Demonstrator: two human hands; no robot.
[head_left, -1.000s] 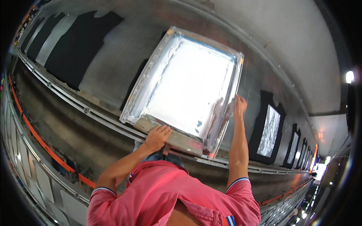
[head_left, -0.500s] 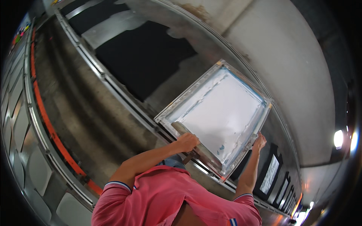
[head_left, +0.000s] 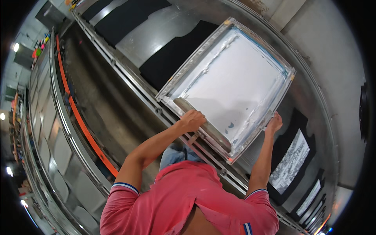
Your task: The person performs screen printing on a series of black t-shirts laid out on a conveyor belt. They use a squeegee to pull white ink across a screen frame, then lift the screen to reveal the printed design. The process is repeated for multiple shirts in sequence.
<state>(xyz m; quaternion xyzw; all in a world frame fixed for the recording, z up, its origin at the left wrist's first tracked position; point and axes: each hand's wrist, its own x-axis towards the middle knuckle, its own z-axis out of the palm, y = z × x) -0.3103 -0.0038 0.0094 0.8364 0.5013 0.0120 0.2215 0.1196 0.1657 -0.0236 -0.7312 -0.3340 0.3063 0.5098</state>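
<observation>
A screen-printing frame (head_left: 197, 58) with white mesh lies tilted over the long metal table. Its near left part overlaps a black fabric piece (head_left: 172, 53). My left hand (head_left: 193, 120) is closed round a long squeegee (head_left: 214, 135), which rests inside the frame along its near side. My right hand (head_left: 275, 122) grips the frame's right side bar, fingers wrapped over the edge. White ink streaks run along the mesh's sides, and small blue-grey patches show near the close right corner.
Black fabric with a white printed panel (head_left: 290, 162) lies to the right, with several more beyond. Another black piece (head_left: 129, 19) lies at the far left. A metal rail (head_left: 129, 78) edges the table. Across the aisle, an orange strip (head_left: 86, 127) lines a second table with grey pieces.
The frame has moved left along the table and now covers part of the black fabric. Both hands keep their grips. The printed piece on the right shows more fully.
</observation>
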